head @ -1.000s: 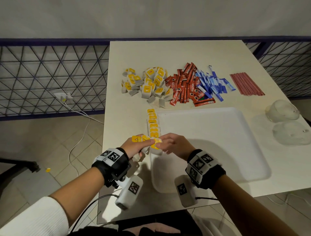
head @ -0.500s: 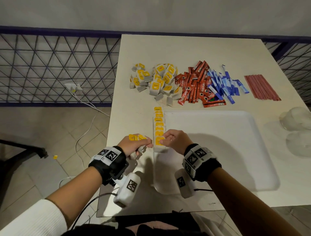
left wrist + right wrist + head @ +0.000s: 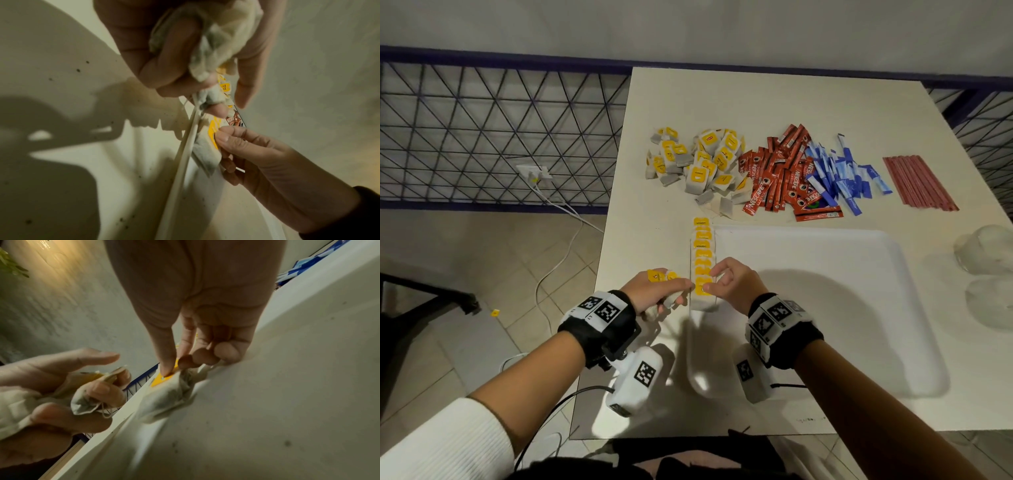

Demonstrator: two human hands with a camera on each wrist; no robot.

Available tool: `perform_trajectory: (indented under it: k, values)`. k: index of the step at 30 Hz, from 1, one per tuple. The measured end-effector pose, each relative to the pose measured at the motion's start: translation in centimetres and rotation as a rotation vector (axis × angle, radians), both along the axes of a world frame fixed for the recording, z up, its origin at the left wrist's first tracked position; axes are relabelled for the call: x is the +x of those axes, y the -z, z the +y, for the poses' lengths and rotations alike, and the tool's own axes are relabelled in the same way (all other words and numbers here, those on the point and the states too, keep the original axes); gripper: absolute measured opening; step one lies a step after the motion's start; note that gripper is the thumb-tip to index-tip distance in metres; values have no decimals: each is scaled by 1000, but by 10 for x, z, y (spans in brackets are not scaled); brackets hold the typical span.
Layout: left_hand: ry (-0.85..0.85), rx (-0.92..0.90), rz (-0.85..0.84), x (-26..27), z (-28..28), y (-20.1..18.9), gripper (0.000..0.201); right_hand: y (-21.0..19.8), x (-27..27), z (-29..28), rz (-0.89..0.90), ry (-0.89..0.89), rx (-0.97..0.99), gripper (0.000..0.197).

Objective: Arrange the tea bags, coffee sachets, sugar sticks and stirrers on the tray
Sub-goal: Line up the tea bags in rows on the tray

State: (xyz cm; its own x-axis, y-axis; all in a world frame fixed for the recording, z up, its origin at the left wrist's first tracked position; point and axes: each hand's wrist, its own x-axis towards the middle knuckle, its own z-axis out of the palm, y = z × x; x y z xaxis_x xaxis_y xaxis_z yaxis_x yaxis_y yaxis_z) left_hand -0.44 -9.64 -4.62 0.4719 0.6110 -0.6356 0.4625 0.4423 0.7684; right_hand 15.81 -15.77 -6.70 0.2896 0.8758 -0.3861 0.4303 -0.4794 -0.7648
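Observation:
A white tray (image 3: 825, 308) lies on the table with a row of yellow-tagged tea bags (image 3: 702, 255) along its left edge. My right hand (image 3: 736, 284) pinches the yellow tag of the nearest tea bag (image 3: 164, 395) in that row, with the bag lying on the tray. My left hand (image 3: 654, 291) hovers just left of the tray's edge and grips a bunch of tea bags (image 3: 207, 48). Beyond the tray lie a heap of tea bags (image 3: 698, 164), red coffee sachets (image 3: 780, 178), blue sugar sticks (image 3: 842, 174) and red stirrers (image 3: 917, 181).
Two clear plastic lids or cups (image 3: 986, 274) sit at the table's right edge. A metal grid fence (image 3: 500, 130) runs behind and left of the table, and a cable and socket (image 3: 534, 173) lie on the tiled floor.
My right hand took a tea bag from the left hand's bunch and set it down at the near end of the row. The left hand drew slightly away to the left.

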Motion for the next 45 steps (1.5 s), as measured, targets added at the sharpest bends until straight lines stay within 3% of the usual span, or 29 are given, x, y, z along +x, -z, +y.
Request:
perform_trajectory:
  k: [5, 8, 13, 16, 23, 29, 34, 38, 42, 45]
  values:
    - [-90, -108, -3, 0, 2, 3, 23, -5, 3, -2, 24, 59, 73, 18]
    - [-125, -86, -42, 0, 3, 3, 15, -14, 5, -1, 142, 98, 101, 13]
    - [-137, -75, -118, 3, 6, -4, 27, -37, -2, -3, 322, 3, 48, 11]
    - [-111, -47, -138, 6, 6, -8, 34, -39, -6, -2, 315, 26, 69, 13]
    - [20, 69, -35, 5, -4, -3, 17, -37, -4, -9, 278, 105, 62, 20]
    - [140, 47, 53, 0, -17, 8, 6, -25, 1, -25, 204, 66, -7, 22]
    - [274, 106, 118, -4, -22, 6, 26, -15, -2, -27, 106, -35, -55, 24]
    - [271, 135, 197, -9, -18, 7, 23, -12, -3, -24, 62, -45, -43, 25]
    - [236, 125, 222, -11, -14, 11, 18, -10, -2, -19, 25, -45, -46, 11]
    - [193, 151, 212, -8, -12, 14, 23, -8, -1, -16, 49, -55, -54, 19]
